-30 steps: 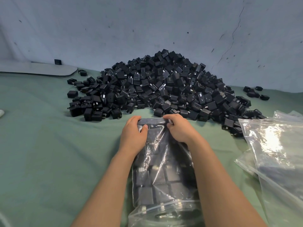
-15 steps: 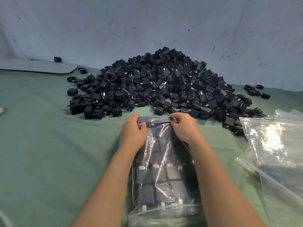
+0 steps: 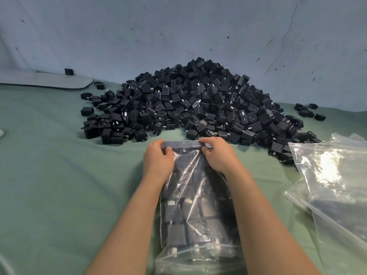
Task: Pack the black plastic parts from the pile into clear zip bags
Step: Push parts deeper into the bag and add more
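A large pile of black plastic parts (image 3: 198, 104) lies on the green cloth against the wall. In front of it, between my forearms, a clear zip bag (image 3: 196, 205) filled with black parts lies flat. My left hand (image 3: 157, 160) pinches the bag's far edge at its left corner, thumb on top. My right hand (image 3: 215, 153) pinches the same edge toward the right, fingers curled over it.
A stack of empty clear zip bags (image 3: 333, 179) lies at the right. A few stray black parts (image 3: 310, 112) sit at the far right by the wall, others at the pile's left. A grey flat board (image 3: 49, 81) lies at the back left. Green cloth (image 3: 59, 185) covers the table.
Both hands stay on the bag's far edge; the right hand's fingers have shifted slightly along it. The view has drifted a little.
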Motion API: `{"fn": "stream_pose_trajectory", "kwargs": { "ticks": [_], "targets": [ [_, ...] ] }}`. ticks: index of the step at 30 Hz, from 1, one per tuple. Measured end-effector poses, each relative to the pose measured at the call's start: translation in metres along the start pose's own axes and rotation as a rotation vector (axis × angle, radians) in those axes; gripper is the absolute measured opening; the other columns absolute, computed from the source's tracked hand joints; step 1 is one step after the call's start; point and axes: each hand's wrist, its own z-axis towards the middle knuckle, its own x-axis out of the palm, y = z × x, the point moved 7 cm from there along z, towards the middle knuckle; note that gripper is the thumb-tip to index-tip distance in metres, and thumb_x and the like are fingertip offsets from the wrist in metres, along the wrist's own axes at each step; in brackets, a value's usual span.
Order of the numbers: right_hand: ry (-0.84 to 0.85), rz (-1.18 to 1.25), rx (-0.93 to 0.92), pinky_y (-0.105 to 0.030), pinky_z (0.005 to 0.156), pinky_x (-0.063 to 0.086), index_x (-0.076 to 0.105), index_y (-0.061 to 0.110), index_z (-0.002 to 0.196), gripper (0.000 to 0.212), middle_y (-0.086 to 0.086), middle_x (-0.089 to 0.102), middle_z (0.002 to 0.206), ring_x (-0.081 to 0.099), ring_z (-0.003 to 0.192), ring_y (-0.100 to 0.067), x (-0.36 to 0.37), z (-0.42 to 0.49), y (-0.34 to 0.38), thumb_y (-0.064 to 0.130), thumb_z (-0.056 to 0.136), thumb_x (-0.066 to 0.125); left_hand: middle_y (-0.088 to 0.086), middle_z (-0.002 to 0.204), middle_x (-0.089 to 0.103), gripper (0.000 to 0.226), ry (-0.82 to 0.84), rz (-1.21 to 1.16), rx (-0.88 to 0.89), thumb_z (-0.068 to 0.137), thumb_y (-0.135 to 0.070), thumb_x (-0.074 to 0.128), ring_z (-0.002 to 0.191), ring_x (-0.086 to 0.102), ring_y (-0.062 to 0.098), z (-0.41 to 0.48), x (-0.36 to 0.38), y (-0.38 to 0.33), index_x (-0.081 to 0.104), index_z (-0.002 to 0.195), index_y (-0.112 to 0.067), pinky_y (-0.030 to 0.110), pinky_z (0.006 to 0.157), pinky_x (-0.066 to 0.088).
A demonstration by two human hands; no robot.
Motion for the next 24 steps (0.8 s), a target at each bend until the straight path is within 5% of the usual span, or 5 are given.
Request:
{"fn": "stream_pose_trajectory", "kwargs": {
  "ticks": [6, 10, 14, 19, 24],
  "targets": [
    [0.016, -0.017, 0.008, -0.034, 0.104, 0.036, 0.05, 0.024, 0.137, 0.038, -0.003, 0.043, 0.145, 0.044, 0.13, -0.027, -0.002, -0.002, 0.005, 0.021, 0.099, 0.045, -0.015, 0.073, 0.042, 0.032, -0.021, -0.05, 0.007, 0.094, -0.013, 0.049, 0.074, 0.041, 0.011, 0.001, 0.002, 0.001, 0.038, 0.071, -0.032, 0.022, 0.057, 0.031],
    [-0.018, -0.023, -0.047, -0.036, 0.097, 0.044, 0.051, 0.026, 0.135, 0.037, -0.005, 0.049, 0.139, 0.054, 0.111, -0.026, -0.009, -0.002, 0.034, 0.022, 0.098, 0.045, -0.012, 0.086, 0.052, 0.025, -0.142, -0.399, -0.174, 0.093, -0.013, 0.046, 0.064, 0.043, -0.002, 0.005, -0.012, 0.01, 0.056, 0.114, -0.019, 0.018, 0.062, 0.037],
    [0.052, -0.047, -0.2, -0.031, 0.082, 0.045, 0.06, 0.026, 0.125, 0.035, -0.004, 0.063, 0.123, 0.051, 0.079, -0.02, 0.011, 0.004, 0.095, 0.016, 0.097, 0.042, -0.006, 0.093, 0.054, 0.031, -0.333, -0.719, -0.304, 0.093, -0.009, 0.043, 0.069, 0.043, 0.002, 0.015, -0.048, 0.027, 0.053, 0.122, -0.011, 0.019, 0.07, 0.038],
    [0.195, -0.329, -0.236, -0.05, 0.115, 0.019, 0.055, 0.032, 0.13, 0.041, -0.009, 0.053, 0.135, 0.042, 0.128, -0.033, 0.082, 0.03, 0.149, 0.017, 0.093, 0.045, -0.004, 0.072, 0.041, 0.025, -0.396, -0.816, -0.354, 0.094, -0.009, 0.041, 0.061, 0.035, 0.007, 0.034, -0.086, 0.047, 0.052, 0.116, -0.013, 0.022, 0.06, 0.031],
    [0.268, -0.491, -0.111, -0.06, 0.113, -0.003, 0.051, 0.023, 0.134, 0.043, -0.017, 0.034, 0.146, 0.019, 0.139, -0.039, 0.121, 0.049, 0.154, 0.018, 0.092, 0.044, -0.006, 0.082, 0.049, 0.015, -0.361, -0.834, -0.364, 0.094, -0.011, 0.043, 0.07, 0.042, 0.003, 0.046, -0.095, 0.052, 0.049, 0.106, -0.016, 0.024, 0.07, 0.035]
  ]
}}
